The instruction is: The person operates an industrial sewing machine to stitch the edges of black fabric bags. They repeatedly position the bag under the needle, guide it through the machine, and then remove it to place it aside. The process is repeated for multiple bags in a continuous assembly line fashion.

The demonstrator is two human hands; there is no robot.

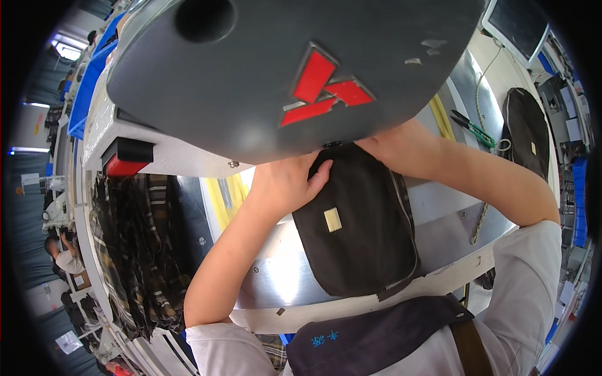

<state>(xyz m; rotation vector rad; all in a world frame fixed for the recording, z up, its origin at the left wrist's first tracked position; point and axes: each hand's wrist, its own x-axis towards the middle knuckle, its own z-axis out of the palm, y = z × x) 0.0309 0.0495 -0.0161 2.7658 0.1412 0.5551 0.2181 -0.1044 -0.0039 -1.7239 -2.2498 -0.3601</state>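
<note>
A dark fabric piece (357, 244) with rounded ends, a zipper along its right edge and a small pale yellow label lies on the metal work plate. Its far end goes under the grey sewing machine head (251, 81), which carries a red emblem. My left hand (282, 182) rests at the left side of the fabric, its thumb stretched out over it; the fingertips are hidden below the machine head. At the far right corner of the fabric is my right hand (404, 150), its fingers mostly hidden by the machine head. The needle area cannot be seen.
Plaid cloth (141, 250) hangs in a bundle at the left. Green-handled thread snips (480, 133) and another dark fabric piece (527, 131) lie at the right, beside a cord. Yellow strips (227, 197) mark the plate. A screen (517, 28) stands at the far right.
</note>
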